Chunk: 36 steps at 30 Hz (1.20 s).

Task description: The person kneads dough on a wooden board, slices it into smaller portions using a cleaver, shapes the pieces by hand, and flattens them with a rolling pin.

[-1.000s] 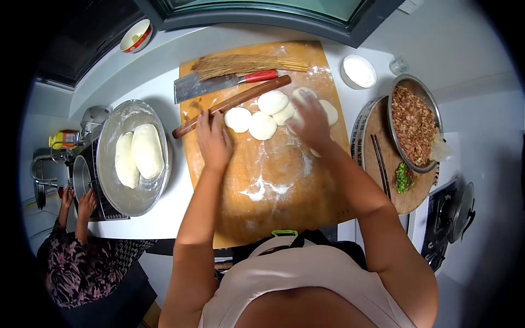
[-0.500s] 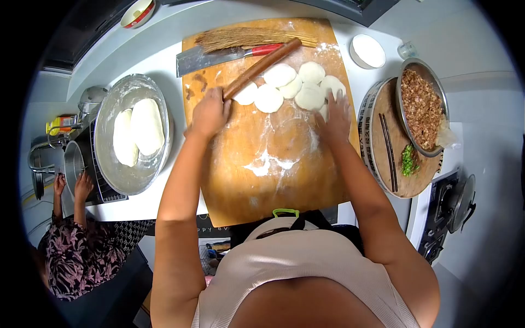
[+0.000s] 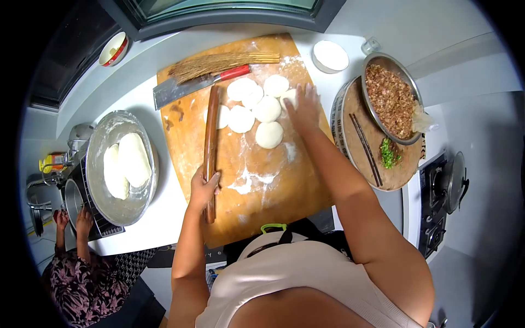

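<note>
My left hand (image 3: 203,187) is wrapped round the lower part of a brown wooden rolling pin (image 3: 210,128), which lies lengthwise on the floured wooden board (image 3: 295,183). The pin's far end overlaps the edge of a dough disc (image 3: 223,117). At the right of the board, my right hand (image 3: 304,111) has its fingers spread, touching a dough disc (image 3: 287,99) that it partly covers. Several flat white discs lie grouped between the hands. One dough disc (image 3: 269,135) sits nearest to me, just below the group.
A cleaver (image 3: 183,92) and a straw brush (image 3: 219,64) lie across the board's far end. Left stands a metal basin (image 3: 150,188) with dough logs; right, a bowl of minced filling (image 3: 391,101) on a round chopping board (image 3: 355,158). Another person's hands (image 3: 83,223) are at the sink.
My left hand has drawn the rolling pin back towards me and turned it from slanted to lengthwise. My right hand has moved farther up the board, uncovering the nearest disc. The view has shifted.
</note>
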Each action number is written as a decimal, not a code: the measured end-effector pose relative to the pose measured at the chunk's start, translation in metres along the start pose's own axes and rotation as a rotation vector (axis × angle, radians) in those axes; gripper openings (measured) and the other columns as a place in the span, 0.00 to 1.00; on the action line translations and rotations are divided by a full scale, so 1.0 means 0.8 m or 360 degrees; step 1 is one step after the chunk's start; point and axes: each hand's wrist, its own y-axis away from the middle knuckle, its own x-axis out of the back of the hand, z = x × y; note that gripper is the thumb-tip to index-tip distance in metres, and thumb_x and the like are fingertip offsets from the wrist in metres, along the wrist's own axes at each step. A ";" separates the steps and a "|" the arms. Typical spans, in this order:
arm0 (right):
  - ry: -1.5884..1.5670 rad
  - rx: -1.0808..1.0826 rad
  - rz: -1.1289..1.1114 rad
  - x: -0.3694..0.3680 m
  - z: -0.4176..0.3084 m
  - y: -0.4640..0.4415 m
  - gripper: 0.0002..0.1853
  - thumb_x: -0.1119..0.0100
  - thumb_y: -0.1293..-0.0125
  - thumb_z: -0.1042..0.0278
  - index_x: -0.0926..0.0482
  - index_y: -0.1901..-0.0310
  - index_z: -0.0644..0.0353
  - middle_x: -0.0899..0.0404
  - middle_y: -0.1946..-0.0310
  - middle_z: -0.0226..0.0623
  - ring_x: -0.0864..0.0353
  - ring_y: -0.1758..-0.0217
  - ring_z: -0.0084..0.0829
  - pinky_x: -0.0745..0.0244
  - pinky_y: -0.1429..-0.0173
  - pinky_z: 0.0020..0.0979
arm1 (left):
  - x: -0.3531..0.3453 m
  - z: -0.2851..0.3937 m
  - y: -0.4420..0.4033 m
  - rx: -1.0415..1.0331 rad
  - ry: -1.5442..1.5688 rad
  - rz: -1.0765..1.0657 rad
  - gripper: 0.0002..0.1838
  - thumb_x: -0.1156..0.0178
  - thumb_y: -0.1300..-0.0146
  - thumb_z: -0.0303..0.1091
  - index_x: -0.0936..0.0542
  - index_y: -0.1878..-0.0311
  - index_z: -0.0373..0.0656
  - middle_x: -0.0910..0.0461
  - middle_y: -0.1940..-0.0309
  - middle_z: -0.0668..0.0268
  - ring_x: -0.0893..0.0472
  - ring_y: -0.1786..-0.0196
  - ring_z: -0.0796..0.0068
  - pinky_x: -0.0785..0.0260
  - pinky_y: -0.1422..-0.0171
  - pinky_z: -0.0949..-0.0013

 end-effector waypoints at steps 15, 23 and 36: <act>-0.0068 -0.0413 -0.0216 0.011 0.146 -0.286 0.13 0.37 0.40 0.62 0.16 0.54 0.52 0.15 0.51 0.44 0.17 0.46 0.46 0.24 0.40 0.40 | 0.012 -0.010 -0.004 0.0059 0.0027 0.0002 0.19 0.42 0.31 0.23 0.31 0.38 0.34 0.27 0.75 0.70 0.26 0.79 0.81 0.30 0.74 0.74; -0.1160 -0.0583 0.0052 0.053 0.095 -0.209 0.12 0.36 0.36 0.71 0.16 0.52 0.65 0.14 0.63 0.45 0.12 0.62 0.33 0.21 0.58 0.29 | 0.011 0.000 -0.002 0.0093 0.0015 -0.0011 0.23 0.40 0.31 0.26 0.32 0.34 0.34 0.27 0.75 0.71 0.27 0.80 0.82 0.31 0.74 0.75; -0.0515 0.0968 -0.0556 0.010 -0.157 0.139 0.31 0.41 0.35 0.62 0.33 0.32 0.66 0.34 0.31 0.55 0.38 0.26 0.51 0.48 0.21 0.49 | 0.008 -0.022 -0.007 -0.0104 0.0071 0.0006 0.16 0.37 0.32 0.31 0.28 0.46 0.34 0.25 0.75 0.69 0.24 0.80 0.81 0.30 0.76 0.74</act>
